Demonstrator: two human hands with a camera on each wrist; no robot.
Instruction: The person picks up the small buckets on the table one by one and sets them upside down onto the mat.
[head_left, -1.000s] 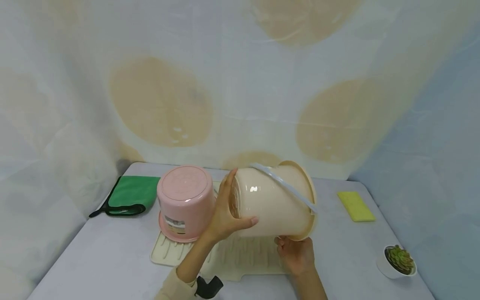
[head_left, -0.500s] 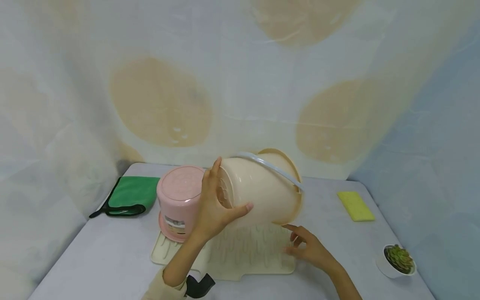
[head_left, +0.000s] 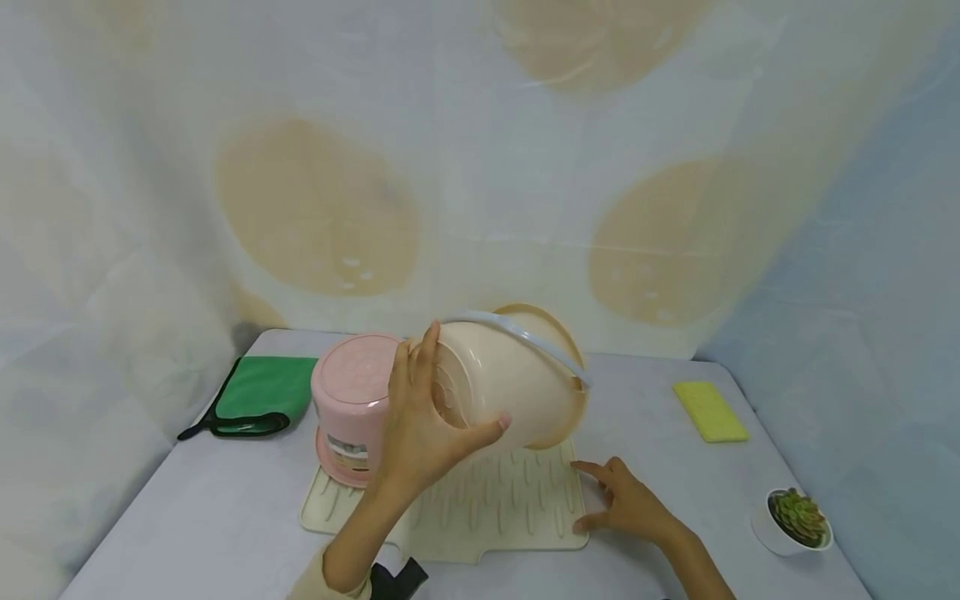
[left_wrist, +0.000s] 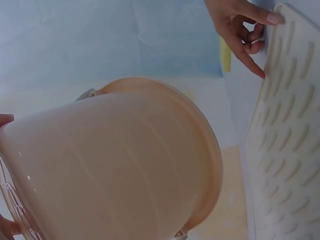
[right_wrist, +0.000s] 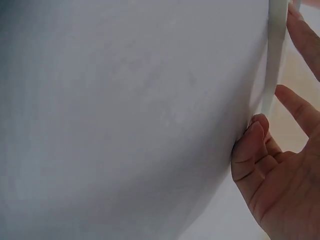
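My left hand grips a cream bucket around its base, fingers and thumb spread apart. The bucket is tipped on its side in the air, its mouth toward the back right and its pale handle across the top. In the left wrist view the bucket is raised beside the ribbed drying mat. My right hand is at the right edge of that cream mat, thumb and index fingertip touching the edge apart from each other. A pink bucket stands upside down on the mat's left part.
A folded green cloth with black edging lies at the back left. On the right are a yellow sponge cloth and a small succulent in a white pot. A patterned curtain hangs behind the white table.
My left hand has moved the cream bucket left and toward me. The right hand has left the bucket's rim, swung out to the right and come down to the mat's right edge.
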